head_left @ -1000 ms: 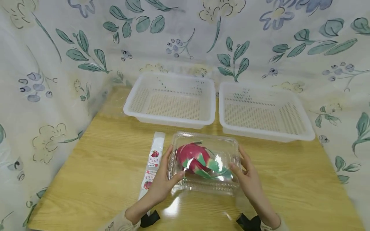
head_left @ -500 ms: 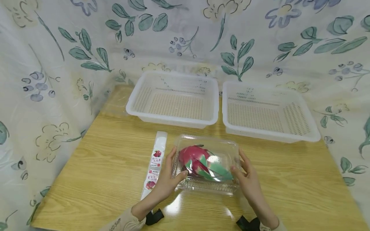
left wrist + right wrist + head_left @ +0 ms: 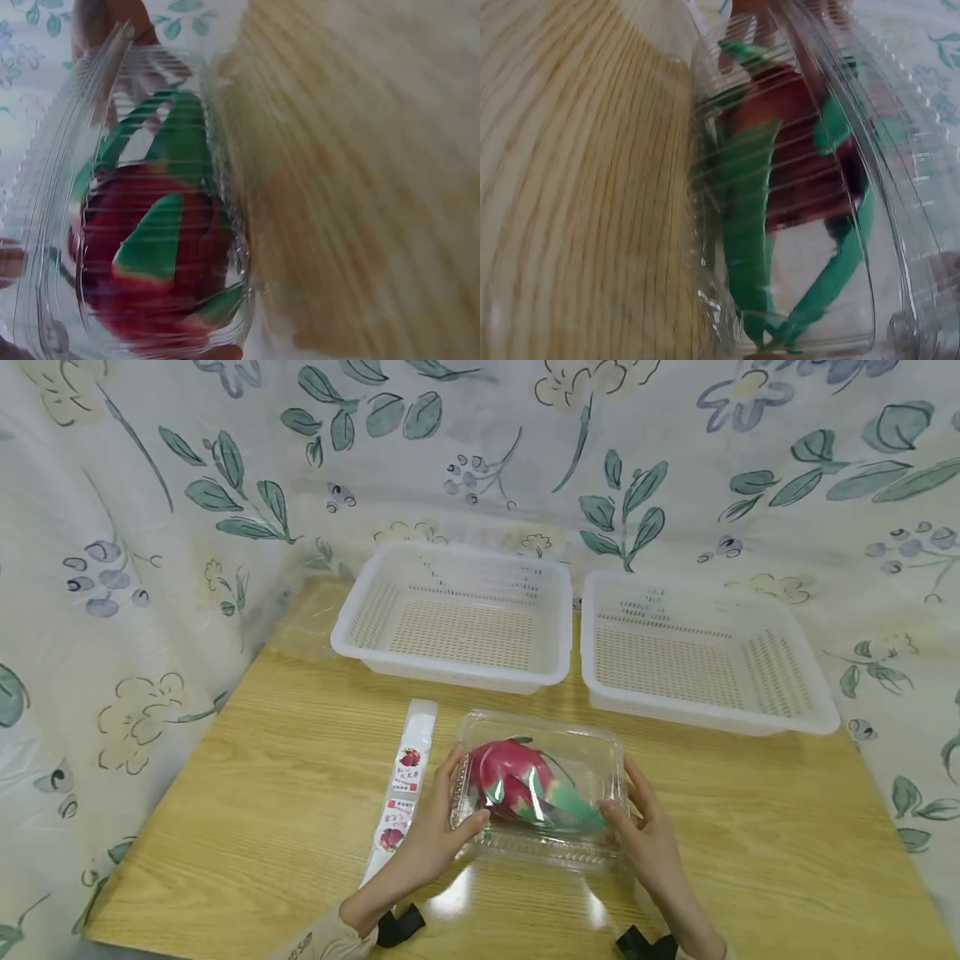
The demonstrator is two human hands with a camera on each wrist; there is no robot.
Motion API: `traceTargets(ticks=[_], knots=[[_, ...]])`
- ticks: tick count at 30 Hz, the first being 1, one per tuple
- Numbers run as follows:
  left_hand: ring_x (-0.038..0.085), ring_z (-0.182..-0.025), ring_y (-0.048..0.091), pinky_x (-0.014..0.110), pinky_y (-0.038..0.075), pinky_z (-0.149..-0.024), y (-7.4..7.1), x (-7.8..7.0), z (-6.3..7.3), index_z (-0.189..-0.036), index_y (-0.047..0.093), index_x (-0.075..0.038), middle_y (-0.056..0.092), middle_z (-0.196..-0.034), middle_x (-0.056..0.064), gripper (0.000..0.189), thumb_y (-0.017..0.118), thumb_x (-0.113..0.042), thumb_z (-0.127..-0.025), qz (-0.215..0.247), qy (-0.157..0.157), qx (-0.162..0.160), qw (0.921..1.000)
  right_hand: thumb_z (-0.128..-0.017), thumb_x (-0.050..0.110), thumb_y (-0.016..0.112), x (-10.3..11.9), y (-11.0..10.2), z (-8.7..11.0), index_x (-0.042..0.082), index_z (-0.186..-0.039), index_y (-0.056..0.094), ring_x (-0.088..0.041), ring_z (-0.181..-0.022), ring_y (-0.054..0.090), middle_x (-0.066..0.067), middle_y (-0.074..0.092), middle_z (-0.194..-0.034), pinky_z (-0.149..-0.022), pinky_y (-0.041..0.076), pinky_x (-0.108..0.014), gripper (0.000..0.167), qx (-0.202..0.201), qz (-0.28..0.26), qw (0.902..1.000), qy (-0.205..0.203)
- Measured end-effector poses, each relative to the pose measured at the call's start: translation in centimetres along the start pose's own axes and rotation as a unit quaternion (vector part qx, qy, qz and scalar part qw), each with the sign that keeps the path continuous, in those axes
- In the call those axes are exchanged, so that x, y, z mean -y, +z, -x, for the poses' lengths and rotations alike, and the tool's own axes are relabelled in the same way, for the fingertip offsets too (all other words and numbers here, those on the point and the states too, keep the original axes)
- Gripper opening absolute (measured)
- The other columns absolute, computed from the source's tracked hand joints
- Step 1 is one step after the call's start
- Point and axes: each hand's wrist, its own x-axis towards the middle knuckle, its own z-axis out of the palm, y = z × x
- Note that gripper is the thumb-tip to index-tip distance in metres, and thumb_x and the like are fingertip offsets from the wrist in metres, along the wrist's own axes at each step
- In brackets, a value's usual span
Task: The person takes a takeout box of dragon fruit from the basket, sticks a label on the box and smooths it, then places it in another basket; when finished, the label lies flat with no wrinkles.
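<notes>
A clear plastic clamshell box (image 3: 540, 852) with its lid down sits between my two hands, near the front middle of the table in the head view. Inside lies a red dragon fruit (image 3: 513, 777) with green-tipped scales; both wrist views show it through the ribbed walls, the red body (image 3: 150, 255) in the left one and long green scales (image 3: 746, 217) in the right one. My left hand (image 3: 438, 827) grips the box's left end, thumb over the lid's edge. At the right end my right hand (image 3: 648, 839) holds it the same way.
A strip of dragon fruit stickers (image 3: 401, 793) lies left of the box. Behind stand two white perforated baskets, the left basket (image 3: 450, 672) and the right basket (image 3: 712, 714). Clear plastic (image 3: 307, 614) lies at the back left. Floral cloth (image 3: 480, 435) hangs behind the wooden table (image 3: 247, 827).
The view has shifted slightly, so everything sits a little further right. Both hands keep their hold on the box, and the glare on the lid has moved; the box's tilt seems slightly changed.
</notes>
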Motion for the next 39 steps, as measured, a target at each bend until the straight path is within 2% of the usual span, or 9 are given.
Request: traceTargets(ticks=[5, 11, 17, 20, 23, 27, 29, 36, 39], knots=[[0.044, -0.146, 0.018, 0.065, 0.020, -0.113, -1.4, 0.1, 0.1, -0.156, 0.007, -0.015, 0.010, -0.163, 0.016, 0.082, 0.061, -0.026, -0.095, -0.010, -0.018, 0.023, 0.9995, -0.099, 0.006, 0.051, 0.0, -0.2, -0.5, 0.012, -0.157, 0.008, 0.006, -0.090, 0.062, -0.038, 0.028, -0.147, -0.068, 0.056, -0.019, 0.072, 0.038, 0.011, 0.9988, -0.029], [0.055, -0.137, 0.027, 0.065, 0.034, -0.106, -3.8, 0.1, 0.0, -0.157, 0.009, -0.016, 0.015, -0.162, 0.017, 0.079, 0.059, -0.017, -0.096, -0.011, -0.026, 0.066, 0.9974, -0.099, 0.010, 0.054, 0.1, -0.3, -1.1, 0.018, -0.157, 0.008, 0.010, -0.097, 0.059, -0.036, 0.023, -0.151, -0.071, 0.056, -0.019, 0.075, 0.074, 0.029, 0.9966, -0.022], [0.052, -0.128, 0.045, 0.056, 0.048, -0.099, -4.9, 0.5, 0.0, -0.156, 0.017, -0.021, 0.021, -0.162, 0.010, 0.074, 0.059, -0.030, -0.096, -0.046, -0.009, 0.071, 0.9963, -0.100, 0.009, 0.051, -0.1, -0.1, -0.8, 0.019, -0.157, 0.005, 0.010, -0.099, 0.058, -0.035, 0.024, -0.151, -0.073, 0.056, -0.020, 0.074, 0.076, 0.025, 0.9964, -0.029], [0.045, -0.124, 0.051, 0.056, 0.050, -0.096, -5.0, 1.1, 0.1, -0.155, 0.022, -0.018, 0.023, -0.161, 0.012, 0.067, 0.056, -0.031, -0.098, -0.062, 0.018, 0.053, 0.9965, -0.100, 0.010, 0.050, -0.1, -0.2, -0.5, 0.019, -0.157, 0.006, 0.011, -0.098, 0.058, -0.035, 0.026, -0.150, -0.074, 0.055, -0.019, 0.073, 0.067, 0.029, 0.9969, -0.028], [0.042, -0.125, 0.051, 0.054, 0.050, -0.096, -5.0, 1.8, 0.0, -0.152, 0.029, -0.012, 0.025, -0.159, 0.016, 0.063, 0.057, -0.025, -0.098, -0.069, 0.032, 0.002, 0.9971, -0.100, 0.010, 0.050, -0.1, -0.3, -0.1, 0.018, -0.157, 0.006, 0.011, -0.097, 0.057, -0.036, 0.028, -0.149, -0.076, 0.055, -0.021, 0.073, 0.058, 0.033, 0.9974, -0.025], [0.044, -0.126, 0.049, 0.051, 0.050, -0.097, -5.3, 2.7, -0.8, -0.146, 0.037, -0.004, 0.029, -0.155, 0.023, 0.065, 0.068, -0.012, -0.089, -0.078, 0.016, -0.095, 0.9923, -0.101, 0.010, 0.050, -0.2, -0.6, 0.4, 0.018, -0.157, 0.004, 0.012, -0.096, 0.056, -0.037, 0.026, -0.148, -0.077, 0.054, -0.023, 0.073, 0.049, 0.050, 0.9974, -0.019], [0.045, -0.126, 0.048, 0.049, 0.051, -0.097, -5.7, 3.4, -1.2, -0.144, 0.039, -0.001, 0.031, -0.152, 0.026, 0.068, 0.072, -0.004, -0.085, -0.082, 0.000, -0.122, 0.9892, -0.101, 0.011, 0.050, -0.2, -0.7, 0.4, 0.018, -0.157, 0.004, 0.013, -0.096, 0.055, -0.037, 0.026, -0.148, -0.078, 0.054, -0.023, 0.073, 0.046, 0.065, 0.9967, -0.016], [0.046, -0.125, 0.049, 0.045, 0.053, -0.095, -7.2, 5.0, -1.3, -0.143, 0.041, -0.003, 0.030, -0.152, 0.026, 0.079, 0.076, 0.007, -0.074, -0.087, -0.084, -0.122, 0.9852, -0.101, 0.014, 0.050, -0.3, -0.5, 0.4, 0.024, -0.157, 0.004, 0.014, -0.098, 0.054, -0.037, 0.026, -0.150, -0.081, 0.054, -0.025, 0.073, 0.050, 0.080, 0.9955, -0.008], [0.046, -0.117, 0.056, 0.041, 0.058, -0.086, -7.5, 5.3, -1.4, -0.144, 0.042, -0.004, 0.032, -0.151, 0.026, 0.086, 0.080, 0.008, -0.068, -0.106, -0.096, -0.123, 0.9821, -0.101, 0.014, 0.050, -0.4, -0.3, 0.4, 0.025, -0.157, 0.004, 0.014, -0.097, 0.055, -0.037, 0.025, -0.150, -0.078, 0.053, -0.020, 0.073, 0.050, 0.072, 0.9961, -0.003]])
